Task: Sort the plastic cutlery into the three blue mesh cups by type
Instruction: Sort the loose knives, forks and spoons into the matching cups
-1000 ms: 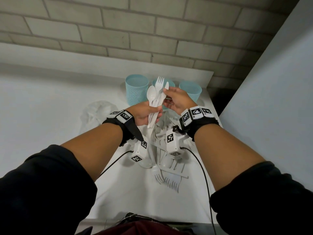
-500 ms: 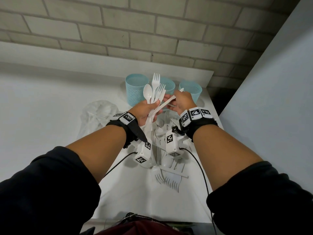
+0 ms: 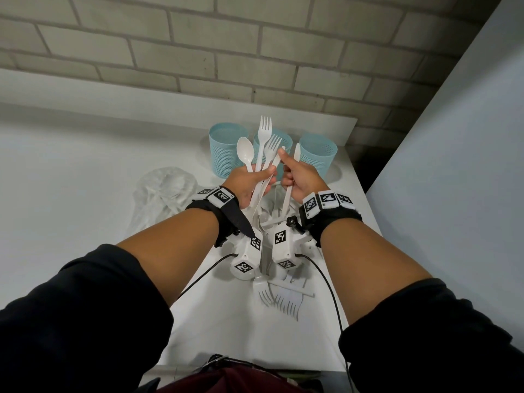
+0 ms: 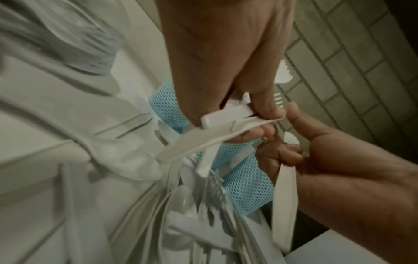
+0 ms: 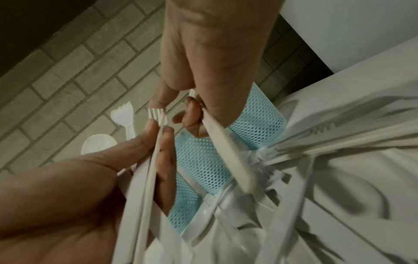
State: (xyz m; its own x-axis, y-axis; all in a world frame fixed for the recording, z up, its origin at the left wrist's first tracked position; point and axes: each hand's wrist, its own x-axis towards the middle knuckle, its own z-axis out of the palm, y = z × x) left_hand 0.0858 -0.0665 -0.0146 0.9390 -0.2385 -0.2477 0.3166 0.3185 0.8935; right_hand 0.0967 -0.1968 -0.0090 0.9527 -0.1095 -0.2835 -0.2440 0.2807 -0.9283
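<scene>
My left hand (image 3: 259,180) grips a fanned bundle of white plastic cutlery: a spoon (image 3: 245,154), two forks (image 3: 264,134) and another thin piece. My right hand (image 3: 287,174), just right of the bundle, pinches a single white knife (image 3: 289,191) by the middle, blade tip up. Both hands hover in front of three blue mesh cups: left (image 3: 225,154), middle (image 3: 285,141), right (image 3: 319,156). In the right wrist view the knife (image 5: 228,153) slants down from my fingers and a fork (image 5: 156,114) stands beside my thumb. More white cutlery (image 3: 279,297) lies piled on the table below my wrists.
A crumpled clear plastic bag (image 3: 164,188) lies on the white table (image 3: 85,194) left of the pile. A brick wall runs behind the cups, and a white panel (image 3: 453,180) closes in the right side. The table's right edge drops off just beyond the right cup.
My right hand has drawn a knife out of the bundle and now holds it apart, more upright. The left hand's bundle has fanned out and risen slightly.
</scene>
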